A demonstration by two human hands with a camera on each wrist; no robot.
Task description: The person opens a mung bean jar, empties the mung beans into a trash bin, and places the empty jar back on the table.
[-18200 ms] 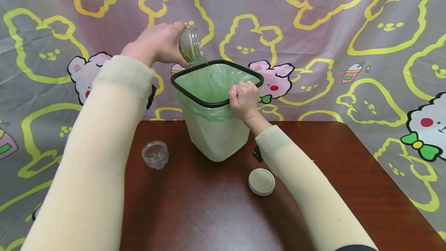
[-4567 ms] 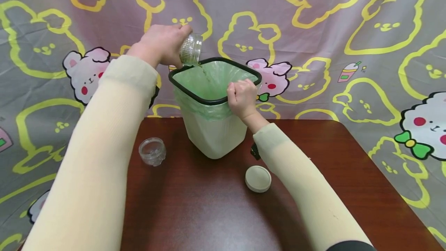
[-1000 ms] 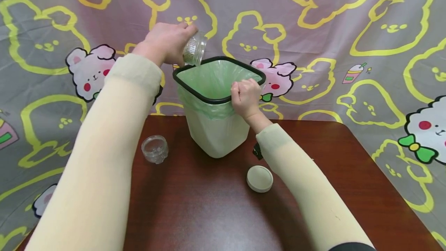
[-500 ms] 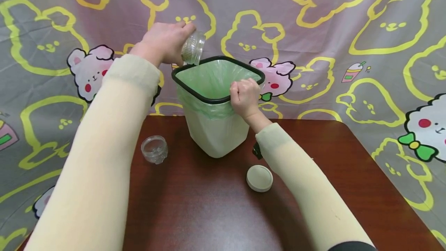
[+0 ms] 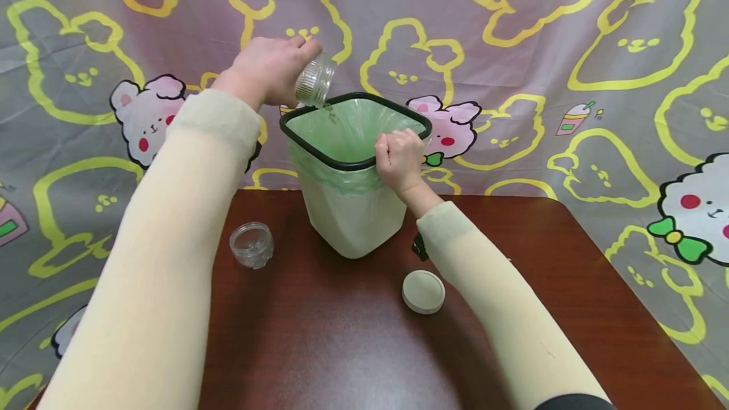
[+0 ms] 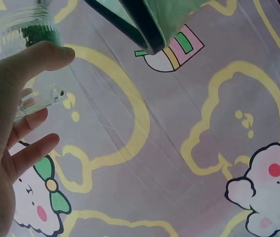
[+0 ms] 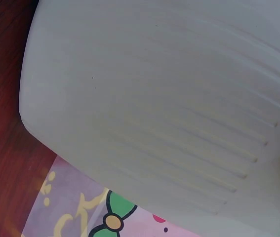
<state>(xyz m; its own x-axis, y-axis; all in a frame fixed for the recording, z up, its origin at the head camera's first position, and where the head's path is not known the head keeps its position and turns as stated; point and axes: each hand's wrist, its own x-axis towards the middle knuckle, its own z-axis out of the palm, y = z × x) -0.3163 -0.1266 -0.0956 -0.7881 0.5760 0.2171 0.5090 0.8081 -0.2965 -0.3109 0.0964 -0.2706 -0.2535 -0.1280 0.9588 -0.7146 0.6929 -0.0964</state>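
My left hand (image 5: 270,71) grips a clear ribbed jar (image 5: 315,79), tilted mouth-down over the left corner of a white trash bin (image 5: 354,223). Small dark bits (image 5: 331,114) fall from its mouth toward the bin's green liner (image 5: 364,131). In the left wrist view, a dark green clump (image 6: 41,35) shows in the jar behind the thumb. My right hand (image 5: 400,160) grips the bin's black rim (image 5: 336,162) at the near right side, with curled fingers. The right wrist view is mostly the bin's ridged wall (image 7: 144,108); the right hand's fingers are not clear there.
A small clear round container (image 5: 251,247) stands on the brown table (image 5: 324,334), left of the bin. A pale round lid (image 5: 423,291) lies near my right forearm. Close behind the bin hangs a patterned cloth (image 5: 518,43).
Over the longer span, the green contents seen in the jar have dwindled and the left hand has shifted slightly right. Falling bits show now, unlike half a second ago. My right hand keeps its grip.
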